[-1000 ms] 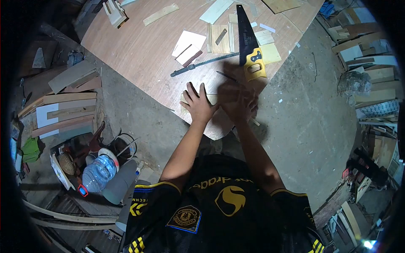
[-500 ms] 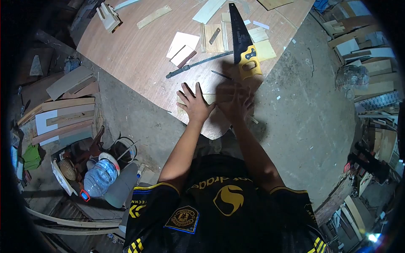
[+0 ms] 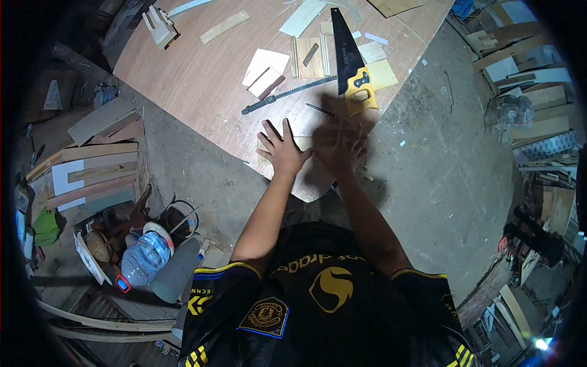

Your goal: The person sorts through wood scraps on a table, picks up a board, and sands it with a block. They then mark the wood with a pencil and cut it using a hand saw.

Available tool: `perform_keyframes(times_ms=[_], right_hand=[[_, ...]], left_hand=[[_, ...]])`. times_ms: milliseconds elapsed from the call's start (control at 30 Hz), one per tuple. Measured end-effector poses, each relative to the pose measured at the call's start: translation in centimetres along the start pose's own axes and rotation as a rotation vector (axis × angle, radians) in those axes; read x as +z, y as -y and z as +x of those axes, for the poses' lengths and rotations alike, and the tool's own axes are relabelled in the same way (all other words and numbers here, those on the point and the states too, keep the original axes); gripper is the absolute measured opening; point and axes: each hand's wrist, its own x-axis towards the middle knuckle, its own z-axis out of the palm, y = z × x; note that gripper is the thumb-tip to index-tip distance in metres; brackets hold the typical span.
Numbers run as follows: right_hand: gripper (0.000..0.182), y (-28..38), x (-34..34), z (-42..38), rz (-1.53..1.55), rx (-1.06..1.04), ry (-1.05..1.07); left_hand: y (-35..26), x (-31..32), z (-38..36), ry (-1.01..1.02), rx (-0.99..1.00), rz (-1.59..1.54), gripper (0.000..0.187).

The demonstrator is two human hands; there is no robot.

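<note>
My left hand lies with fingers spread near the corner of the wooden tabletop. Beside it, my right hand is also flat with fingers apart, in deep shadow. The two thumbs nearly meet. A pale flat piece of wood shows between the hands, and both seem to press on it; its ends are hidden. Just beyond them lies a dark pencil-like stick. Farther up are a dark toothed strip and a handsaw with a yellow handle.
Wood offcuts and a white-topped block lie past the saw. A wooden tool-like piece stands at the far left. On the floor at left are a large water bottle and stacked boards. More planks line the right side.
The view has shifted very slightly. Both hands stay spread in the same place, and the things on the table have not moved.
</note>
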Motion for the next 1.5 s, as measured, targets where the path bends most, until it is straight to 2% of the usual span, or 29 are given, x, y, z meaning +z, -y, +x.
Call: perform_keyframes(times_ms=[67,200,300,367,500,667,767,1200,1300,1400,1500], right_hand=[[0.122,0.5,-0.7,0.2,0.008,0.031,0.06],[0.116,0.5,-1.6,0.3,0.044,0.005,0.05],[0.118,0.1,-0.7,0.4,0.037,-0.026,0.047],[0.126,0.3,-0.7,0.3,0.047,0.008,0.047],[0.124,0.6,-0.9,0.5,0.053,0.008,0.063],[0.122,0.7,-1.5,0.7,-0.059,0.049,0.222],[0.124,0.6,-1.1,0.6,-0.008,0.038,0.146],[0.121,0.2,-0.4,0.7,-0.035,0.038,0.176],[0.127,0.4,-0.8,0.8,-0.007,0.041,0.167],[0.119,0.7,-1.4,0.8,-0.004,0.072,0.227],[0.128,0.7,-1.1,0.7,0.001,0.056,0.164]], left_hand=[[-0.1,-0.3,0.0,0.043,-0.017,0.001,0.115],[-0.2,-0.4,-0.3,0.018,-0.02,-0.024,0.114],[-0.2,-0.6,-0.3,0.019,-0.027,-0.024,0.114],[-0.3,-0.7,-0.3,0.033,-0.026,-0.021,0.115],[0.0,-0.7,-0.2,0.027,-0.031,-0.026,0.115],[-0.2,-0.8,-0.3,0.045,-0.035,0.01,0.115],[-0.3,-0.8,-0.2,0.048,-0.05,0.013,0.115],[-0.6,-1.4,0.1,0.097,-0.059,0.019,0.114],[-0.5,-1.4,0.1,0.099,-0.053,0.013,0.114],[-0.5,-1.2,0.1,0.088,-0.052,0.017,0.113],[-0.5,-1.0,0.0,0.087,-0.063,0.021,0.113]])
